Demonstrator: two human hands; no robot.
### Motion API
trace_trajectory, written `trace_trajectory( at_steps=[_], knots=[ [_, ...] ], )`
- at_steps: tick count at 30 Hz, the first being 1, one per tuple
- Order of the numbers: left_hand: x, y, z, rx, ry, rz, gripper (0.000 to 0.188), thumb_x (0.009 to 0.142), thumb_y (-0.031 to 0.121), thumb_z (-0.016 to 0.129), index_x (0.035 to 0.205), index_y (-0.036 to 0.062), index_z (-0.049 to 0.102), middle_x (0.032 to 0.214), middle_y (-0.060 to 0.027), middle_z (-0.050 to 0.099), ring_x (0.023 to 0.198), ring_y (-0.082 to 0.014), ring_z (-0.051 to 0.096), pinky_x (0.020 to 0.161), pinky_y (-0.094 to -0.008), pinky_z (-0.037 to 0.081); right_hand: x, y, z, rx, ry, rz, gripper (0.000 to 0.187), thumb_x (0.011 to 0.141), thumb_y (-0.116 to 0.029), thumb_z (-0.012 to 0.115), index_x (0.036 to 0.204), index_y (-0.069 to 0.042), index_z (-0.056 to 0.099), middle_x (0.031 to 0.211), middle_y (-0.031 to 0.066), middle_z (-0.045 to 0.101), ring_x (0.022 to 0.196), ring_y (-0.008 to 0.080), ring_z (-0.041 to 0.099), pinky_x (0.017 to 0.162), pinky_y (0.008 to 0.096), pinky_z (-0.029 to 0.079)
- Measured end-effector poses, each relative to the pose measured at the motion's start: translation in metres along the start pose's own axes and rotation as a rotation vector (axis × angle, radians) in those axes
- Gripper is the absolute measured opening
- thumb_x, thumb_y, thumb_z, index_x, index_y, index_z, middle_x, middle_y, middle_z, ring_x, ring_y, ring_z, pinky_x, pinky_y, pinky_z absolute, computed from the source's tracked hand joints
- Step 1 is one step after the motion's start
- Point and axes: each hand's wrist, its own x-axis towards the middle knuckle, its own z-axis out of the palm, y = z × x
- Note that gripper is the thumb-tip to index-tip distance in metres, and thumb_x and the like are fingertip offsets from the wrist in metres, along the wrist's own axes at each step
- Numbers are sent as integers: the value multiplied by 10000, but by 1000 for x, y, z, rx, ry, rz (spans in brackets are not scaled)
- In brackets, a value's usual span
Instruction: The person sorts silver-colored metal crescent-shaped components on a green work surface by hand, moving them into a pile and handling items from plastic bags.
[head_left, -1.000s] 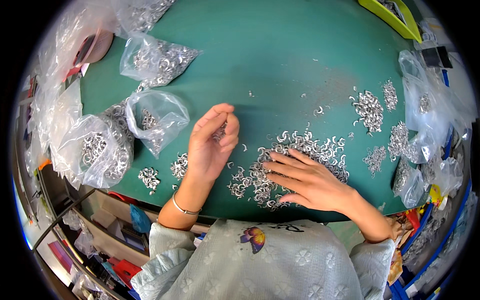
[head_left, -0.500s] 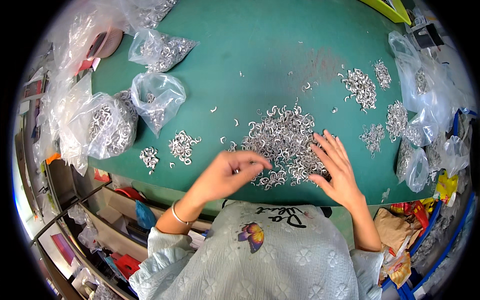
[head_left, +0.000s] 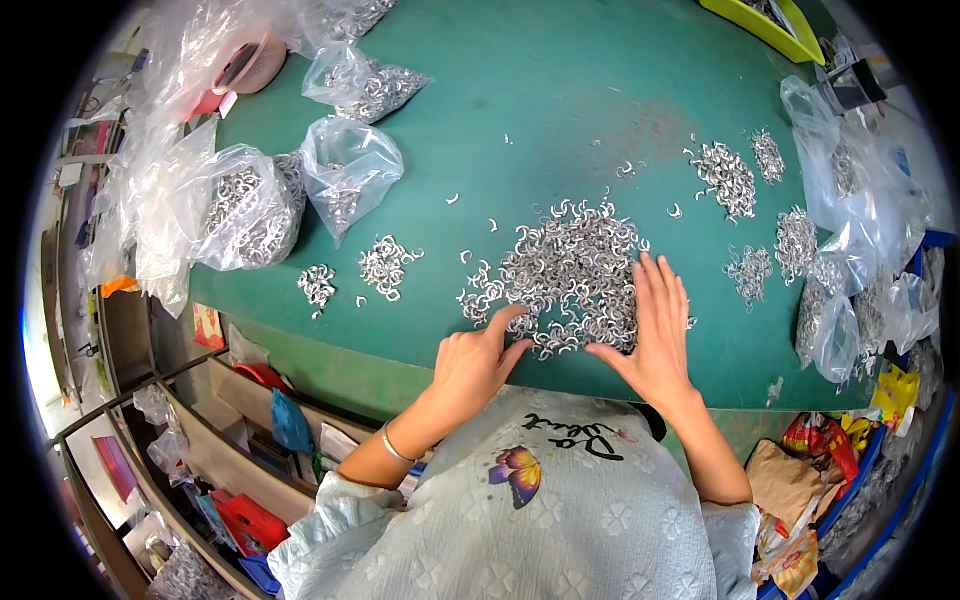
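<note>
A large heap of small silver C-shaped metal pieces [head_left: 575,260] lies on the green tabletop [head_left: 470,90] in front of me. My left hand [head_left: 475,362] is at the heap's lower left edge, index finger and thumb apart, the other fingers curled under. It seems to touch the nearest pieces but grips none that I can see. Along the heap's right side rests my right hand [head_left: 657,330], its fingers stretched out and the thumb spread toward the heap's lower edge. Nothing is held in it.
Two small piles [head_left: 388,268] [head_left: 317,287] lie to the left, beside filled clear bags [head_left: 255,215]. Sorted piles [head_left: 725,180] [head_left: 748,274] sit at the right, next to more plastic bags [head_left: 850,220]. A yellow-green tray [head_left: 775,35] stands far right.
My left hand has come down and left, its thumb and index finger now wider apart. The right hand has straightened along the heap's side. The whole view has shifted slightly.
</note>
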Motion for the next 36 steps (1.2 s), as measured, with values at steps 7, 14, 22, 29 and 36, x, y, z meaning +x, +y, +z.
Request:
trace_trajectory(
  at_steps=[7,14,22,29,36],
  knots=[
    [5,0,8,-8,77,-4,290,874,224,655,1138,141,566,536,-91,584,500,-333,589,452,-421,431,24,-3,11,-54,151,-151,629,682,-248,804,1216,-30,553,1268,144,480,1083,351,473,865,449,395],
    [9,2,11,-32,130,22,260,876,201,650,1116,134,574,530,-97,575,501,-336,586,451,-427,429,27,-4,21,46,313,-122,273,665,-28,750,908,-31,626,1033,92,575,868,295,537,695,387,472],
    [4,9,3,-120,112,50,230,880,185,642,1095,124,586,524,-102,563,491,-342,570,450,-428,411,38,6,13,568,349,202,157,738,82,651,861,-1,599,799,45,613,730,116,563,687,246,449],
    [0,13,7,-157,98,64,201,883,173,635,1074,124,595,532,-104,566,495,-339,571,454,-424,412,50,-25,-3,1055,179,372,120,878,45,583,988,11,615,890,14,620,824,91,571,751,239,457],
    [0,14,7,-159,101,32,217,882,171,637,1085,112,588,537,-108,569,497,-338,574,456,-425,412,23,-23,-22,654,-141,11,179,875,20,557,1027,-6,649,1058,107,677,1006,200,628,944,336,450]
  ],
)
